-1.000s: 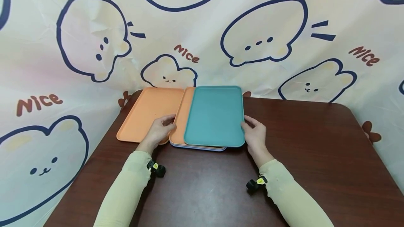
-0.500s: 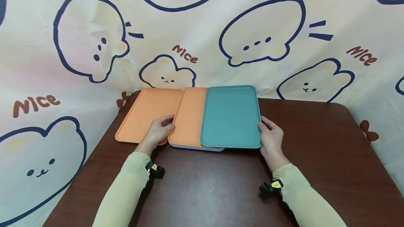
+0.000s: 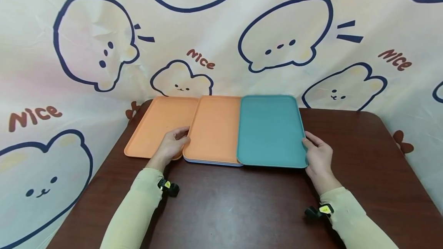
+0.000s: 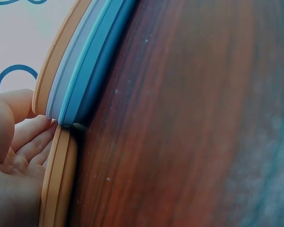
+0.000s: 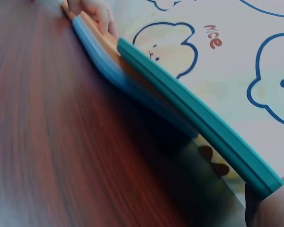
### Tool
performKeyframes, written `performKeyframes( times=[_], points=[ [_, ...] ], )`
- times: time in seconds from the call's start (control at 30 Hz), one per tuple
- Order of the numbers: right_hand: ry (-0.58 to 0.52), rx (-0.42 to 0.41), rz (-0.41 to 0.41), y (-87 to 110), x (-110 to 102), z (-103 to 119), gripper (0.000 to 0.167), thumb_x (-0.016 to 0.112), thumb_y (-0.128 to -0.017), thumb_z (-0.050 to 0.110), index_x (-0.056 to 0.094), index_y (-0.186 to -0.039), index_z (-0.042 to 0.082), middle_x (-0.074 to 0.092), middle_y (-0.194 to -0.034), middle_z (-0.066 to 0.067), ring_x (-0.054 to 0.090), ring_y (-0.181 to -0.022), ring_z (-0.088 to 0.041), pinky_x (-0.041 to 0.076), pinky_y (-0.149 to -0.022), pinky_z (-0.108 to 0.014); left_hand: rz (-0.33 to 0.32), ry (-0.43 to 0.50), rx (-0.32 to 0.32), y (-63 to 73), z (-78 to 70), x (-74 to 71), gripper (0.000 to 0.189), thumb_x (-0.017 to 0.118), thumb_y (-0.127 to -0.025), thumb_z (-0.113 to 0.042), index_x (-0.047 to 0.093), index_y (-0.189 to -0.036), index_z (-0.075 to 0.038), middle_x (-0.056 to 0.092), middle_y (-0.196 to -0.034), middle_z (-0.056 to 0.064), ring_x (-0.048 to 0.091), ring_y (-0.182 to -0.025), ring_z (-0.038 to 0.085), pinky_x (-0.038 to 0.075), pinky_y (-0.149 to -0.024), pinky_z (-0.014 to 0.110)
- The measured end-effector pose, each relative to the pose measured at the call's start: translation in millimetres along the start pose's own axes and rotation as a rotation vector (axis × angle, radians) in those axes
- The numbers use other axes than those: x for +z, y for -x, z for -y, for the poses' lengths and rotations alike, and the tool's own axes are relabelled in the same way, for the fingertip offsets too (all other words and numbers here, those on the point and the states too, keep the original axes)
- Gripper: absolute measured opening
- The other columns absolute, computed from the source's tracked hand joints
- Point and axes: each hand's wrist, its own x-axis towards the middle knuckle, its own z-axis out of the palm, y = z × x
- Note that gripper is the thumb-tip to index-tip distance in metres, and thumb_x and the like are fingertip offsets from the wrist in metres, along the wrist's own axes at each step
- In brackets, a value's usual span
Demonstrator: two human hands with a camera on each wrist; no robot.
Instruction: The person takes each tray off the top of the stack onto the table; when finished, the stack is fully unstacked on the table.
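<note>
A teal tray reaches right from a stack of trays, its left edge at the stack's right side. My right hand grips its right edge, and the right wrist view shows that teal tray held above the table. Topping the stack is an orange tray; below it the left wrist view shows a lavender tray and a blue tray. My left hand holds the stack's left edge, thumb at the orange rim and fingers beneath. Another orange tray lies to the left, partly behind that hand.
The dark brown wooden table extends in front of the trays and to their right. A cloth printed with cartoon bears hangs behind the table and at its sides. Each wrist wears a small black camera.
My right hand has drawn the teal tray rightward off most of the stack, uncovering the orange tray beneath. The left hand has stayed at the stack's left edge.
</note>
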Motion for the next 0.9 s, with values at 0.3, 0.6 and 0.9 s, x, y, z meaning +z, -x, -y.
performKeyframes(
  times=[0.3, 0.6, 0.9],
  points=[
    [0.03, 0.029, -0.037, -3.7, -31.4, -0.4, 0.049, 0.059, -0.111, 0.025, 0.055, -0.159, 0.019, 0.032, -0.177, -0.001, 0.033, -0.158, -0.018, 0.046, -0.11, -0.024, 0.014, -0.005, 0.015, 0.2, -0.7, -1.1, 0.055, 0.057, -0.11, -0.012, 0.046, -0.163, -0.002, 0.045, -0.169, 0.021, 0.039, -0.16, 0.036, 0.034, -0.131, 0.053],
    [0.061, 0.01, -0.043, -8.8, -36.7, -6.0, 0.05, 0.058, -0.112, 0.024, 0.053, -0.16, 0.016, 0.032, -0.177, -0.004, 0.032, -0.159, -0.018, 0.043, -0.116, -0.027, 0.011, -0.022, 0.013, 0.5, 0.3, -2.5, 0.055, 0.057, -0.11, -0.012, 0.045, -0.163, -0.002, 0.044, -0.169, 0.021, 0.038, -0.161, 0.036, 0.034, -0.131, 0.053],
    [0.365, -0.087, 0.038, -21.8, -39.7, -4.3, 0.049, 0.049, -0.114, 0.016, 0.049, -0.162, 0.005, 0.028, -0.177, -0.018, 0.031, -0.16, -0.035, 0.045, -0.114, -0.043, 0.027, -0.039, 0.043, -0.2, -0.3, -1.8, 0.055, 0.056, -0.11, -0.011, 0.046, -0.162, 0.001, 0.046, -0.167, 0.024, 0.04, -0.159, 0.038, 0.036, -0.13, 0.055]
  ],
)
